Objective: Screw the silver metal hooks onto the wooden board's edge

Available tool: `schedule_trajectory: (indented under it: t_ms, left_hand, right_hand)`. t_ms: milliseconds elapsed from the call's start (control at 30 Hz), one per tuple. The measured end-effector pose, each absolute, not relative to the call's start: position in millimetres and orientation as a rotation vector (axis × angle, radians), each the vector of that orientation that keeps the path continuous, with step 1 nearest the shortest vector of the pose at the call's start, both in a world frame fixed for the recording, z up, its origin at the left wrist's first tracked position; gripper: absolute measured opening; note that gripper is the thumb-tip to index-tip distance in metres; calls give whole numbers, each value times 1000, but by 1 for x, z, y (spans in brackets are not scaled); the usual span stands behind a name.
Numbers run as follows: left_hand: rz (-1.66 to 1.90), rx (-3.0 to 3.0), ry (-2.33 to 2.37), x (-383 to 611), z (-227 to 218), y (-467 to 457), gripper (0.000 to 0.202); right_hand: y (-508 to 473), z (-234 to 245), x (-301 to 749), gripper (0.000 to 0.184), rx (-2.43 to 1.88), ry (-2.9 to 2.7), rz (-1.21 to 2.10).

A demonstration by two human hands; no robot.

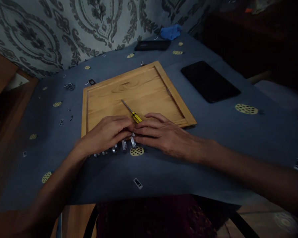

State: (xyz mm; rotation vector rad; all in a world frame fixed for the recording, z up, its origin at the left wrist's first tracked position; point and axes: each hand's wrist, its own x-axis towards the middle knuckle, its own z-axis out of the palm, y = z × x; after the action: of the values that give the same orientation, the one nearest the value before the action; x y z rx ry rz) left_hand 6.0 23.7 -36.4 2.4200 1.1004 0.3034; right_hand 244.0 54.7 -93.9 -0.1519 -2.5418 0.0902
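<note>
A framed wooden panel [149,91] lies on the table, with a row of shiny metal hook-like pieces [124,145] along its near edge. My left hand [109,132] is at that edge, thumb and fingers pinched together; whatever is between the tips is hidden. Beside it, my right hand [164,135] lies over the edge with its fingers stretched out, the tips close to the left fingertips and the nearest metal piece. A yellow and black screwdriver [136,116] rests on the panel, its shaft pointing away and its handle end partly covered by the right hand.
A black tablet-like slab [210,81] lies to the right of the panel. At the back are a dark phone-like object [152,45] and a crumpled blue cloth [171,32]. A small metallic bundle [69,86] and tiny loose parts [61,122] lie to the left on the patterned blue tablecloth [101,185].
</note>
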Motion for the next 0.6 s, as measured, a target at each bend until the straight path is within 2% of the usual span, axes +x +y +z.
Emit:
schedule_trajectory:
  t_ms: [300,600]
  left_hand:
    - [229,2505,1134,6,-35,22,15]
    - [253,2429,1125,5,-33,22,13]
  right_hand:
    - [55,-96,244,39,-172,-2586,182]
    - [55,-95,244,31,-165,-2598,190]
